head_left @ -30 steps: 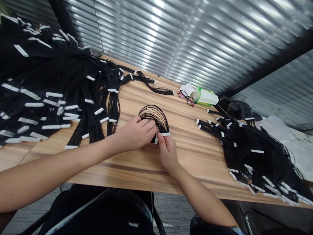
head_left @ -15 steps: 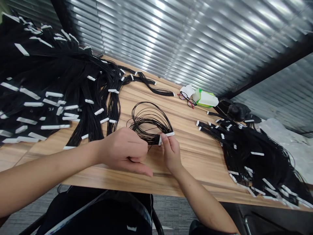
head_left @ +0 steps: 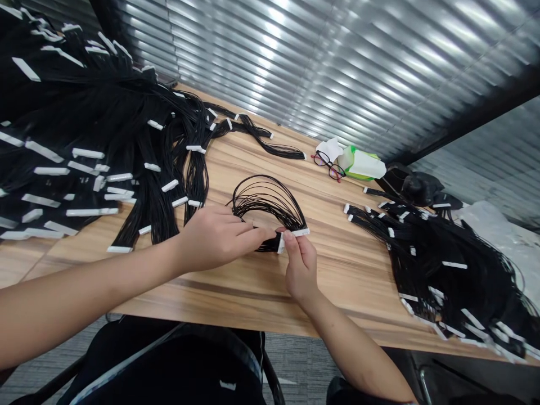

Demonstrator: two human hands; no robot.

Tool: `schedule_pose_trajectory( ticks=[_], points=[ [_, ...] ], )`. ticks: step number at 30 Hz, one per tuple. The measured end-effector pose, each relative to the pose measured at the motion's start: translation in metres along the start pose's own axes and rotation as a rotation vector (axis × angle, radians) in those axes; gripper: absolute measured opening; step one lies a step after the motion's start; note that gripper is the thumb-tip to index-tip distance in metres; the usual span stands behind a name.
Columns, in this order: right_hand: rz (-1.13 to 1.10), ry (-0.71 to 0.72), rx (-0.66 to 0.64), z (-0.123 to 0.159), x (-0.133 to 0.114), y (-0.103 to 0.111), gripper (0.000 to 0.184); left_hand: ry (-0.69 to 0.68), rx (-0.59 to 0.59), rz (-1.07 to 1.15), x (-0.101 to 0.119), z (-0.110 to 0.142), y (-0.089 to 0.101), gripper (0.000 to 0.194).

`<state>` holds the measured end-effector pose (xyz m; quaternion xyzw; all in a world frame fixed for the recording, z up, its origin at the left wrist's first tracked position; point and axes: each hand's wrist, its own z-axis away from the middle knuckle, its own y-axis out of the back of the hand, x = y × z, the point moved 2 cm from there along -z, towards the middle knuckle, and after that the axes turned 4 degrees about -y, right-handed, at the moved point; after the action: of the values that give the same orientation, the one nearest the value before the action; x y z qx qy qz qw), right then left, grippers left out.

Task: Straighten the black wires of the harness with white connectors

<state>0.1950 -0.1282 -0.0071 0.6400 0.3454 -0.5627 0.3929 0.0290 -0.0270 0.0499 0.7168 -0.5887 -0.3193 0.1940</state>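
A looped black wire harness (head_left: 270, 194) lies over the wooden table in front of me, its wires fanned out in an arc. Its two white connectors, one of them this connector (head_left: 301, 232), come together at my right hand (head_left: 302, 264), which pinches them between thumb and fingers. My left hand (head_left: 225, 236) is closed over the wires just left of the connectors, thumb stretched along them toward the right hand's fingertips. The left fingers' undersides are hidden behind the hand.
A big heap of black harnesses (head_left: 105, 112) with white connectors covers the left of the table. Another pile (head_left: 451, 281) lies at the right. Eyeglasses (head_left: 329, 165) and a green-and-white tissue pack (head_left: 361, 164) sit near the corrugated metal wall (head_left: 295, 67).
My left hand has turned and moved toward the connectors, its thumb now on the wires. The right hand keeps hold of the connectors. The view has shifted slightly.
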Motion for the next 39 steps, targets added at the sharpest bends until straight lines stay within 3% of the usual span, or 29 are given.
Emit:
schedule_pose_trajectory(
  ticks=[10,18,21,23,31,36,39],
  points=[
    [0.051,0.033,-0.036,0.002,-0.001,-0.002,0.042,0.035,-0.052,-0.054,0.001,-0.005,0.001,0.005],
    [0.145,-0.023,-0.061,-0.003,0.001,-0.007,0.048,-0.210,-0.093,-0.076,-0.017,0.000,-0.014,0.013],
    [0.144,-0.039,-0.052,-0.003,0.002,-0.007,0.049,-0.222,-0.109,-0.136,-0.021,-0.003,-0.020,0.011],
    [0.144,-0.032,-0.046,-0.003,0.002,-0.007,0.048,-0.222,-0.100,-0.143,-0.021,-0.005,-0.021,0.022],
    [0.141,-0.101,-0.069,-0.005,0.001,-0.004,0.047,-0.098,-0.041,0.243,-0.037,-0.002,0.013,0.052],
    [0.193,-0.020,-0.084,-0.003,0.002,-0.002,0.045,-0.254,0.118,-0.081,-0.037,-0.009,0.038,0.042],
    [0.233,0.016,-0.090,0.000,0.000,-0.002,0.045,-0.381,0.146,-0.111,-0.027,-0.008,0.040,0.033]
  ],
)
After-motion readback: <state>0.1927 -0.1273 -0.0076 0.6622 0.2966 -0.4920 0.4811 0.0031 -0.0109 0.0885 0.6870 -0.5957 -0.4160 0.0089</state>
